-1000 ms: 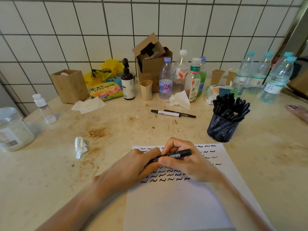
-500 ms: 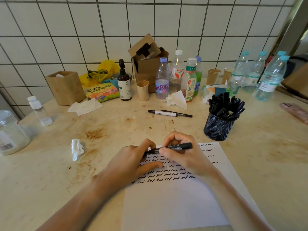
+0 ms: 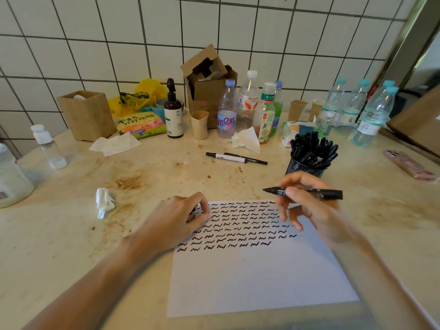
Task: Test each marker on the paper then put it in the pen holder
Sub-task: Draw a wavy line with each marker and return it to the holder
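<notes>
- Above the paper (image 3: 257,277), our right hand (image 3: 309,208) pinches a marker (image 3: 307,192), level, tip leftward.
- Our left hand (image 3: 176,220) rests curled on the paper's corner; whether it hides a cap, we cannot tell.
- Holder (image 3: 307,166) sits partly behind our right fingers.
- Two markers (image 3: 235,158) lie beyond.

Sheet of paper (image 3: 257,277): 1. Loose markers on table (image 3: 226,157): 2. Marker in hand (image 3: 309,193): 1. Mesh pen holder (image 3: 306,167): 1. Crumpled tissues (image 3: 104,202): 3. Phone (image 3: 408,164): 1. Cardboard box (image 3: 207,91): 1.
</notes>
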